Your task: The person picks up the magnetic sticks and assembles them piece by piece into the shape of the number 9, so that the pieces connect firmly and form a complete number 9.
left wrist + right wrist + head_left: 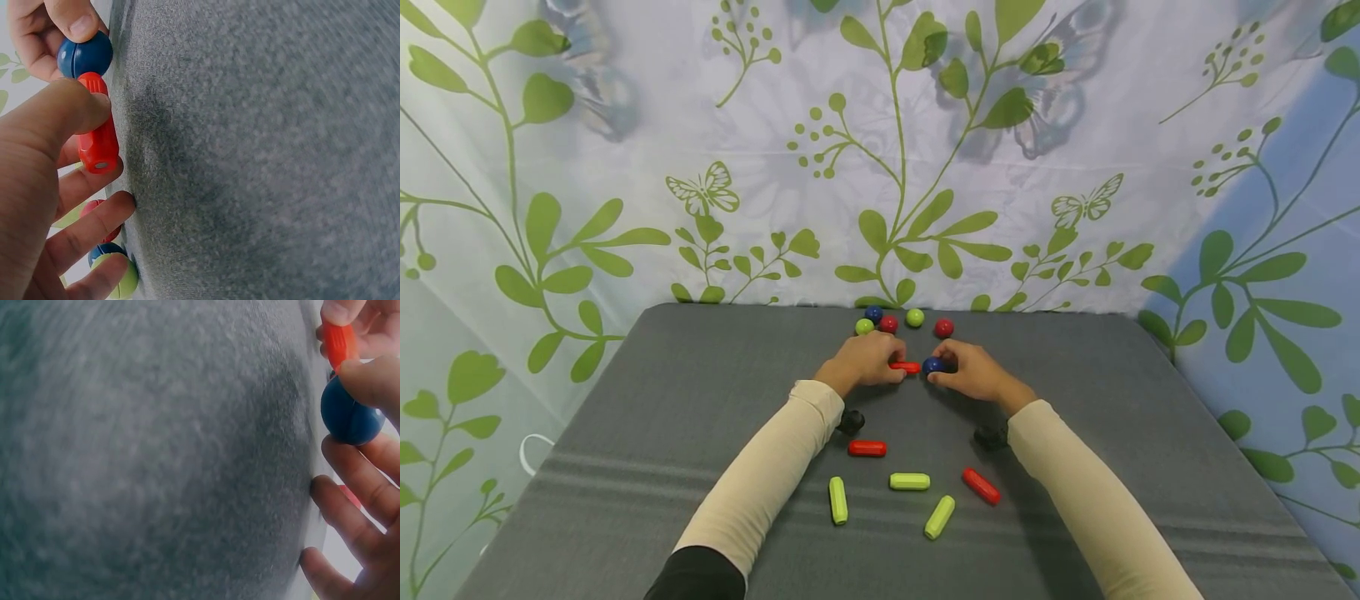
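Between thumb and fingers my left hand [870,360] pinches a red faceted stick [99,134], held close over the grey cloth. My right hand [973,372] pinches a dark blue ball [351,412] with a fine seam round it. The two hands face each other near the middle of the table, and the stick's far end meets the ball in the left wrist view. Behind the left hand sit a green ball [864,327], another blue ball [873,314] and a red ball [889,324].
Farther back lie a second green ball [914,317] and a second red ball [943,328]. Nearer the body are loose red sticks [867,448] and green sticks [909,482] on the grey tablecloth [700,417]. A patterned curtain [760,208] hangs behind the table.
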`<state>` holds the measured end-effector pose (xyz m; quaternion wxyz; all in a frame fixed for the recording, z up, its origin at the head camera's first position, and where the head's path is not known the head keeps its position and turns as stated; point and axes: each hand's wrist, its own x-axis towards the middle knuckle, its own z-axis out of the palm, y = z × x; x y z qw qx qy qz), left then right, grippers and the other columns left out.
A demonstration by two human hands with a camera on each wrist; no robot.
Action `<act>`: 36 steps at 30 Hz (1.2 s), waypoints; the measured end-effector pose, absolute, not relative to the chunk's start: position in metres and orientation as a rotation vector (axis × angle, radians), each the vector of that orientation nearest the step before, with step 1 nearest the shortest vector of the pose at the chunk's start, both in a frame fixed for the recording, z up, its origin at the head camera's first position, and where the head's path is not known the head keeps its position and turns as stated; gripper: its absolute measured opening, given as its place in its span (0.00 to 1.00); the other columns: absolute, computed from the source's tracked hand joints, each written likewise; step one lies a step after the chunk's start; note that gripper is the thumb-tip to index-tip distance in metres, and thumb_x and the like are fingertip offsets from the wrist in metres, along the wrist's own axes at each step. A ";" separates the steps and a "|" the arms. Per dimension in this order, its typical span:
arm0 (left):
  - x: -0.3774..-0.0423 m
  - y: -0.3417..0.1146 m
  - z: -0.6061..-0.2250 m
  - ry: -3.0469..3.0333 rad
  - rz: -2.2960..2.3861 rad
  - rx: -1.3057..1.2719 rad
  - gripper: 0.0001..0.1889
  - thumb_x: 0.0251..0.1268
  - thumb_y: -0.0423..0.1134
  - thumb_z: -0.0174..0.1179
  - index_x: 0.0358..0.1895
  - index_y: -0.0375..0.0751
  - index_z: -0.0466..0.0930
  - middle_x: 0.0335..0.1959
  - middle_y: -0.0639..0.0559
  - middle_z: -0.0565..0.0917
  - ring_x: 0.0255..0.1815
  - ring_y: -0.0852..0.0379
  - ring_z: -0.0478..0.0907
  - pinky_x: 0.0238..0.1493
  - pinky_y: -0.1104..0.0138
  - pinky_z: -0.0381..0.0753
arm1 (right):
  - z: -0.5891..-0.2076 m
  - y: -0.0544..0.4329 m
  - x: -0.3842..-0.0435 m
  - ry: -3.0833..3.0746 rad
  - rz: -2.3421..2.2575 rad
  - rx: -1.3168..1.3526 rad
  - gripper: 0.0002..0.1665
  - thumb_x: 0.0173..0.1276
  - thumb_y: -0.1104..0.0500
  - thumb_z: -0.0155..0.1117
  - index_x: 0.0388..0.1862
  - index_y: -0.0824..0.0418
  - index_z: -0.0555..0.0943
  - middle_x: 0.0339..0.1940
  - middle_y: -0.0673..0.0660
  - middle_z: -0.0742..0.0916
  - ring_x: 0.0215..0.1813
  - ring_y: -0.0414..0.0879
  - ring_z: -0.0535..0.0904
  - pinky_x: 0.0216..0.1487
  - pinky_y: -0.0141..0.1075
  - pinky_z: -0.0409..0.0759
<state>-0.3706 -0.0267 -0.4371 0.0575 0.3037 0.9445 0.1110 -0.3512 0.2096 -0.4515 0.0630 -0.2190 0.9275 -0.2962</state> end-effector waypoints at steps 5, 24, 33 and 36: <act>-0.371 -0.025 -0.438 2.861 0.317 0.933 0.08 0.64 0.49 0.67 0.37 0.53 0.81 0.31 0.59 0.78 0.32 0.59 0.74 0.30 0.63 0.72 | -0.451 0.206 -0.351 2.793 -0.893 -0.672 0.19 0.65 0.54 0.76 0.50 0.58 0.80 0.41 0.53 0.85 0.43 0.47 0.80 0.49 0.47 0.77; -0.372 -0.025 -0.441 2.871 0.323 0.933 0.08 0.64 0.49 0.67 0.38 0.53 0.80 0.31 0.59 0.78 0.33 0.59 0.74 0.33 0.63 0.73 | -0.453 0.207 -0.352 2.781 -0.897 -0.700 0.19 0.65 0.55 0.75 0.50 0.60 0.80 0.39 0.51 0.85 0.41 0.45 0.80 0.47 0.45 0.77; -0.372 -0.024 -0.440 2.866 0.331 0.922 0.08 0.64 0.49 0.68 0.37 0.54 0.80 0.31 0.59 0.79 0.32 0.59 0.74 0.33 0.63 0.73 | -0.452 0.207 -0.353 2.771 -0.904 -0.707 0.18 0.65 0.55 0.75 0.49 0.59 0.80 0.38 0.51 0.85 0.40 0.45 0.79 0.47 0.45 0.76; -0.372 -0.024 -0.440 2.861 0.335 0.920 0.08 0.64 0.49 0.68 0.37 0.54 0.80 0.31 0.59 0.79 0.32 0.59 0.74 0.33 0.63 0.73 | -0.452 0.207 -0.353 2.768 -0.898 -0.700 0.18 0.66 0.55 0.75 0.49 0.59 0.80 0.38 0.51 0.85 0.40 0.45 0.79 0.47 0.45 0.76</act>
